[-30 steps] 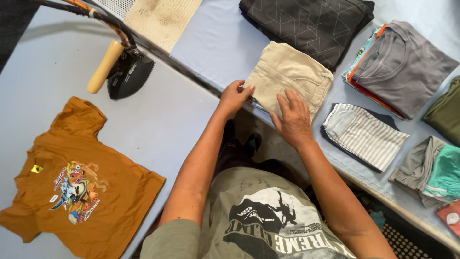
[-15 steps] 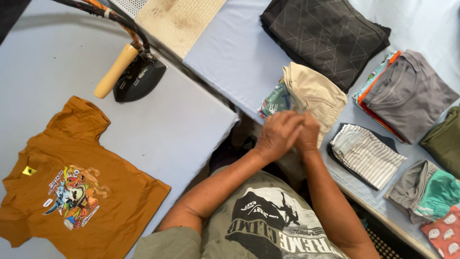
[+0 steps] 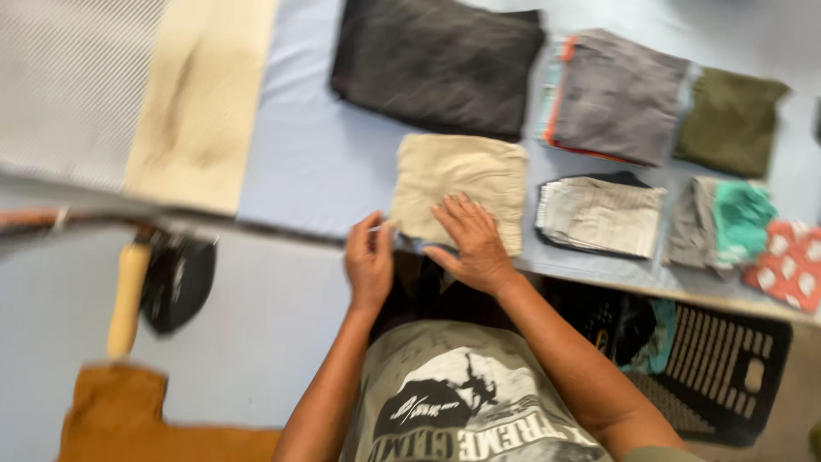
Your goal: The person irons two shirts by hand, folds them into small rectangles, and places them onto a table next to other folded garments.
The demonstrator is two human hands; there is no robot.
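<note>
The right hand point(image 3: 475, 244) lies flat and open, palm down, on the near part of a folded beige garment point(image 3: 462, 184), pressing it to the light blue table point(image 3: 308, 162). The left hand point(image 3: 369, 261) sits just beside it at the garment's near left corner, fingers curled as if pinching the cloth edge; the frame is blurred, so I cannot tell whether it truly grips anything.

Beyond the hands lies a folded dark grey garment point(image 3: 436, 64). To the right of the right hand sit a striped folded piece point(image 3: 599, 214), then a grey and teal stack point(image 3: 723, 218) and a red patterned cloth point(image 3: 791, 265). Farther off on that side are a grey folded shirt point(image 3: 620, 94) and an olive one point(image 3: 731, 120).

To the left of the left hand, a dark iron point(image 3: 175, 282) with a pale wooden handle rests on the nearer board, and an orange shirt point(image 3: 128, 419) lies closer to the body.

As I judge it, the beige garment sits near the table's front edge, so a careless pull at the corner could drag it off or undo the fold. A sideways shove might also disturb the striped piece just beside it. The iron stands well apart and seems no risk here.
</note>
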